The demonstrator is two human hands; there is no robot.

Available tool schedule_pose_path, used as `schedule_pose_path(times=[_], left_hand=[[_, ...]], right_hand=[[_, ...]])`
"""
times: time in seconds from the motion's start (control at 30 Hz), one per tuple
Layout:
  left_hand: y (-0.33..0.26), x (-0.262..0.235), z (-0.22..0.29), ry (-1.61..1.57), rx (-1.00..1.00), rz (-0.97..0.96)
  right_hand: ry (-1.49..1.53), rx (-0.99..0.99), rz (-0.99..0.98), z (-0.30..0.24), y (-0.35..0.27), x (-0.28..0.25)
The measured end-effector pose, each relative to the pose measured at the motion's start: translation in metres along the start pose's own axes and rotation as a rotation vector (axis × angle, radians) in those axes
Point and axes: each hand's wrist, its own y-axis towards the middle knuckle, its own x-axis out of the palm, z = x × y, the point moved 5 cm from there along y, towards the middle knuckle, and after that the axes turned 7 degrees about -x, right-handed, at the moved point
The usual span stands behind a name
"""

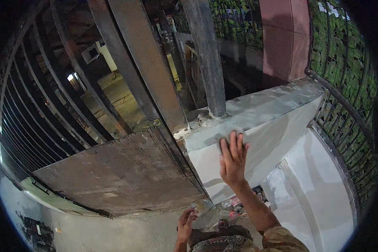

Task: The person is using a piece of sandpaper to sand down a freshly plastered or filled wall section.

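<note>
Right hand (234, 161) opened out at the upper edge of the low wall (277, 136), palm hidden; left hand (185, 222) half-curled below, any hold unclear; smooth plaster, that wall, stretching lengthwise away rightward from rusty metal gate (122, 176) to pink pillar (286, 42)

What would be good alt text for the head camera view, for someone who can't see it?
A person's right hand, fingers extended, is at the top edge of a low white wall, seemingly touching it; the left hand is lower down. A brown barred gate stands at left, a green leafy fence at right.
</note>
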Motion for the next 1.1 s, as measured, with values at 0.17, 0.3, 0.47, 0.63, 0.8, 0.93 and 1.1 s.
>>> schedule_pose_path(times=[0.17, 0.3, 0.47, 0.63, 0.8, 0.93, 1.1], left_hand=[[0.001, 0.009, 0.01, 0.024, -0.031, -0.003], [0.004, 0.016, 0.011, 0.027, -0.006, -0.056], [0.005, 0.022, 0.013, 0.041, 0.002, -0.055], [0.004, 0.01, -0.002, 0.023, -0.033, -0.026], [0.003, 0.027, 0.003, -0.025, -0.05, -0.088], [0.012, 0.022, -0.002, 0.067, 0.009, -0.107], [0.006, 0.031, 0.017, 0.045, 0.034, -0.078]], right_hand=[[0.08, 0.002, -0.048, -0.016, -0.013, 0.005], [0.019, -0.103, -0.115, -0.027, -0.022, 0.014], [-0.04, 0.069, 0.084, 0.038, -0.006, -0.015], [-0.05, 0.235, 0.168, 0.06, 0.0, -0.03], [0.027, 0.048, -0.032, 0.021, -0.021, -0.015], [0.026, 0.005, -0.067, 0.032, -0.015, -0.023], [-0.057, 0.193, 0.105, 0.056, 0.003, -0.044]])
